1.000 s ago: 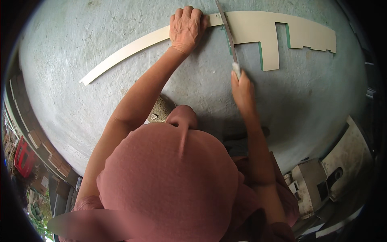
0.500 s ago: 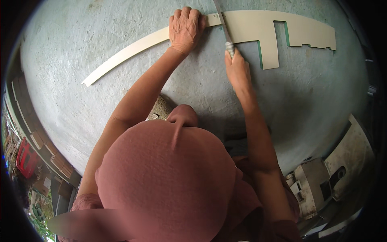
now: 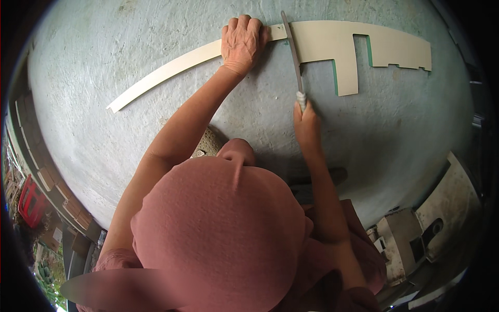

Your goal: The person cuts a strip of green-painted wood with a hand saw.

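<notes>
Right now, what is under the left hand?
The left hand presses flat on the cream board, which lies on the grey floor. The board part beneath the palm is covered.

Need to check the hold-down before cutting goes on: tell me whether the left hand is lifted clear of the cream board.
No, the left hand lies flat on the cream board, pressing it down beside the saw blade.

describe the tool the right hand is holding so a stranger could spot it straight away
On the grey concrete floor lies a long cream board. Across it, just right of the left hand, runs the saw gripped by the right hand. It is the only thin dark blade, with a pale handle.
</notes>
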Tool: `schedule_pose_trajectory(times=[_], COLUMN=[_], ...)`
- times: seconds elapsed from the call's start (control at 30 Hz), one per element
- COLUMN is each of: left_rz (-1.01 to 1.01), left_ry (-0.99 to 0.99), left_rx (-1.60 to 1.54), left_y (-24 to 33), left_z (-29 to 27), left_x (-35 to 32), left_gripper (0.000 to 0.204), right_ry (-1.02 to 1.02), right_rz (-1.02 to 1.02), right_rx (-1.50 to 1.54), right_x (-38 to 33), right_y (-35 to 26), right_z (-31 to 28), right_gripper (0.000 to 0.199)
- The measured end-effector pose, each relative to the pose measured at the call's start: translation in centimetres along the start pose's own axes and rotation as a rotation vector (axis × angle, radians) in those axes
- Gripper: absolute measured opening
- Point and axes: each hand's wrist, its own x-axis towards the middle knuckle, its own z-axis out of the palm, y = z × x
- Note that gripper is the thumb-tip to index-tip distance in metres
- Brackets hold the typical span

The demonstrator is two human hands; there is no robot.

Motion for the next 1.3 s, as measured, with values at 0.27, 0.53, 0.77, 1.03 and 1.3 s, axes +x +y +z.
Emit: schedule_pose_trajectory(times=[0.27, 0.53, 0.77, 1.03, 1.3], left_rz=[0.019, 0.038, 0.009, 0.027, 0.037], left_ry=[-0.012, 0.018, 0.012, 0.008, 0.013], left_rx=[-0.014, -0.004, 0.022, 0.0, -0.017], left_y=[0.7, 0.3, -1.0, 0.0, 0.4], left_z=[0.3, 0.0, -0.4, 0.0, 0.2], left_x=[0.2, 0.3, -0.1, 0.0, 0.0], left_gripper=[0.016, 0.015, 0.015, 0.016, 0.016], right_ry=[-0.039, -0.033, 0.036, 0.037, -0.051], right_rz=[0.028, 0.037, -0.013, -0.011, 0.045], right_rx=[0.003, -0.009, -0.019, -0.018, -0.026], right_x=[2.2, 2.5, -0.4, 0.7, 2.6], right_y=[-0.8, -2.0, 1.2, 0.3, -2.0], right_z=[-0.7, -1.0, 1.8, 0.7, -1.1], right_gripper=[0.031, 0.032, 0.031, 0.031, 0.033])
